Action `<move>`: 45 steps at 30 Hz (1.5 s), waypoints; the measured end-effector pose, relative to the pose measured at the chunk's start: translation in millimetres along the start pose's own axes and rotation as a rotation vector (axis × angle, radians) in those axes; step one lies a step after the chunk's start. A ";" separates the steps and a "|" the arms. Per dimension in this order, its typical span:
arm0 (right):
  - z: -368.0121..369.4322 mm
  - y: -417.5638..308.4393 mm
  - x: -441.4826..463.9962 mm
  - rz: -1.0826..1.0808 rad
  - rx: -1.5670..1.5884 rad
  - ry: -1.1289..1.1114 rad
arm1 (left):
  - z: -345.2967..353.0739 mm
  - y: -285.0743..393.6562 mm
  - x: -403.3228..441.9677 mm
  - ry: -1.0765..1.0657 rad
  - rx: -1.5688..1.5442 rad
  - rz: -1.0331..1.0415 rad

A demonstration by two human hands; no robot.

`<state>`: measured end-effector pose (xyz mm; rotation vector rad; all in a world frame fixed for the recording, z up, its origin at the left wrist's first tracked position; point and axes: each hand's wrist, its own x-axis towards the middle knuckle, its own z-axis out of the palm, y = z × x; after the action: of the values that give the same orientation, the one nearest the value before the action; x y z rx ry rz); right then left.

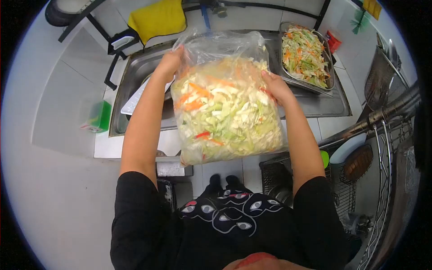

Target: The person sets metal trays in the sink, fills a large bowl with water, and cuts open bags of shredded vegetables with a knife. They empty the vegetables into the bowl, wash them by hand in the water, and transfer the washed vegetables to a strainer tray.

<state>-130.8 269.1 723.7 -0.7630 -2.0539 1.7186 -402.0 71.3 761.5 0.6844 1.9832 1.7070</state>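
A large clear plastic bag (pixel 225 112) full of shredded cabbage and carrot strips hangs between my hands, in front of the sink counter. My left hand (pixel 171 63) grips its upper left side, fingers closed on the plastic. On the other side, my right hand (pixel 275 86) pinches the bag's right edge, with the thumb on the near face. The bag's top is loose and see-through above the vegetables. At the back right, a metal tray (pixel 331 74) holds more of the same shredded mix.
Behind the bag is a steel sink (pixel 148 67) with a white board (pixel 135 101) partly in it. A yellow cloth (pixel 157 21) hangs on the back rail. The green container (pixel 103 116) stands at left. At right are a wire rack (pixel 380 180) and a mesh strainer (pixel 380 81).
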 end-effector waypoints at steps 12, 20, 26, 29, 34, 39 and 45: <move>-18.0 54.7 -51.2 0.210 0.196 -0.266 | 31.2 -109.5 -180.5 -0.550 -0.544 -0.291; -25.2 64.3 -72.8 0.367 0.369 -0.374 | 27.8 -105.4 -174.4 -0.540 -0.640 -0.381; -34.9 74.8 -82.3 0.465 0.497 -0.431 | 27.8 -106.0 -176.5 -0.525 -0.679 -0.445; -35.4 67.2 -89.6 0.468 0.511 -0.429 | 26.7 -105.9 -179.1 -0.550 -0.766 -0.440; -22.2 53.9 -96.9 0.389 0.613 -0.414 | 37.3 -83.3 -176.7 -0.622 -0.885 -0.474; -17.8 25.7 -90.7 0.222 0.412 -0.219 | 49.3 -6.1 -165.6 -0.532 -0.691 -0.535; -30.1 20.7 -52.3 0.150 0.602 -0.082 | 61.2 -6.1 -76.5 -0.579 -0.591 -0.459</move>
<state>-68.2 263.4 713.1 -0.6607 -1.4108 2.3147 -304.9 70.5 747.0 0.3984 1.0573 1.4741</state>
